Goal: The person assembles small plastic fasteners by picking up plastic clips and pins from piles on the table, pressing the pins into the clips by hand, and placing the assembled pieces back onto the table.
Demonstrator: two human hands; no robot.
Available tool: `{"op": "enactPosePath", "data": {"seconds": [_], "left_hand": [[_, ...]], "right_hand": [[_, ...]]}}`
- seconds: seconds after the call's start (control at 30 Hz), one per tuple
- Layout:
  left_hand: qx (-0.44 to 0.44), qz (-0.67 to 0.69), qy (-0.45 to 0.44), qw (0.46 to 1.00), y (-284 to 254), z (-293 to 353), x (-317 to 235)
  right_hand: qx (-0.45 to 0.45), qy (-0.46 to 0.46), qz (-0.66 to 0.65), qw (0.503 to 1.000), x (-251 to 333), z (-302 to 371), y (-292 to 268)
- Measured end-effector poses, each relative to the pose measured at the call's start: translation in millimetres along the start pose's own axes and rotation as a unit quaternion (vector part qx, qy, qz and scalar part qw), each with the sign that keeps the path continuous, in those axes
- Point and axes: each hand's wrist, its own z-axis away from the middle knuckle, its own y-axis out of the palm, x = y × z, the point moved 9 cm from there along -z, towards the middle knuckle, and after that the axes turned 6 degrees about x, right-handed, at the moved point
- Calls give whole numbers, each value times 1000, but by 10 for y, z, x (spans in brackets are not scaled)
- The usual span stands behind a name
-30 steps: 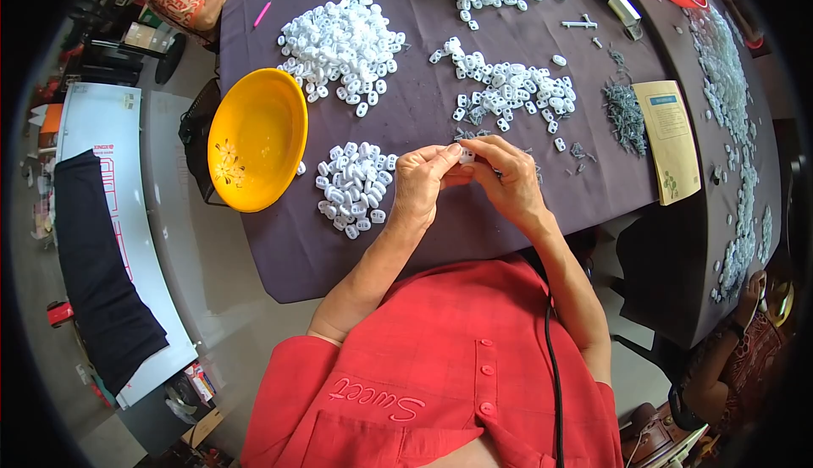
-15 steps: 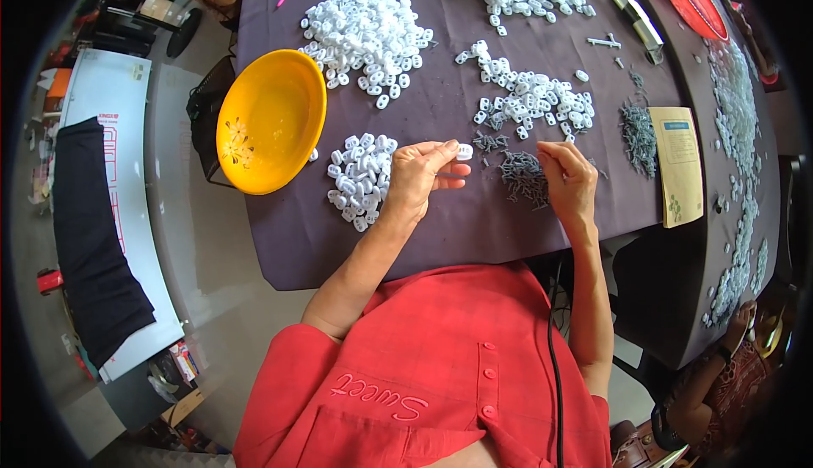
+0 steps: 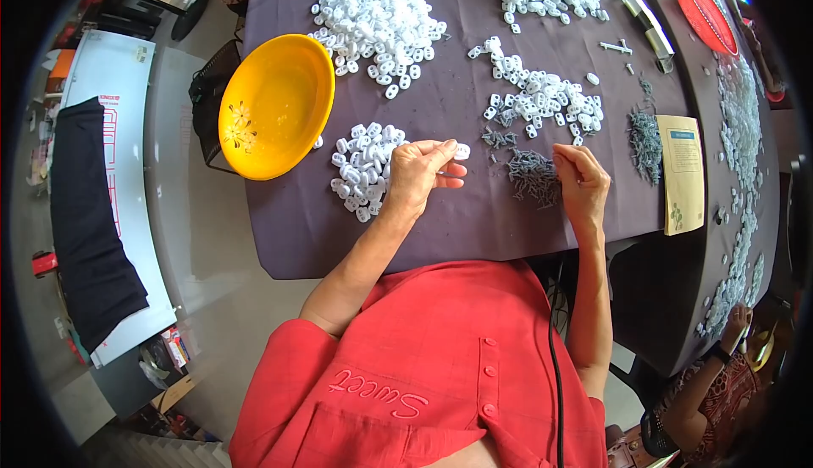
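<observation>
Between the thumb and fingers of my left hand (image 3: 415,178) is a small white oval plastic piece (image 3: 461,152) with markings or holes on its face. Just left of that hand lies a small heap of similar white pieces (image 3: 364,167). My right hand (image 3: 584,182) is closed in a pinch beside a pile of small grey screws (image 3: 532,178); what its fingertips hold is too small to make out. Beyond the screws, more white two-holed pieces (image 3: 546,99) are scattered in a loose cluster.
A yellow bowl (image 3: 279,104) stands at the table's left edge. Larger white heaps (image 3: 377,32) lie farther back. At right are a second screw pile (image 3: 646,146), a tan booklet (image 3: 682,171) and a red basket (image 3: 707,15). Another person's hand (image 3: 737,322) is at the lower right.
The view has shifted slightly, so the table things sit a little higher and farther right. My right hand has moved slightly right, still pinched. My left hand keeps the white piece.
</observation>
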Motion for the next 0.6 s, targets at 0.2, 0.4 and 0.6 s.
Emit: {"op": "enactPosePath", "data": {"seconds": [0.2,0.4,0.6], "left_hand": [[2,-9,-8,1000,54,14,-16],[36,-19,-19,999,288,45,23],[84,-7,7,996,496,87,-8]], "right_hand": [[14,-24,52,998,183,31,8],[91,-98,-14,991,723,54,481],[83,-131,-15,988,758,45,575]]}}
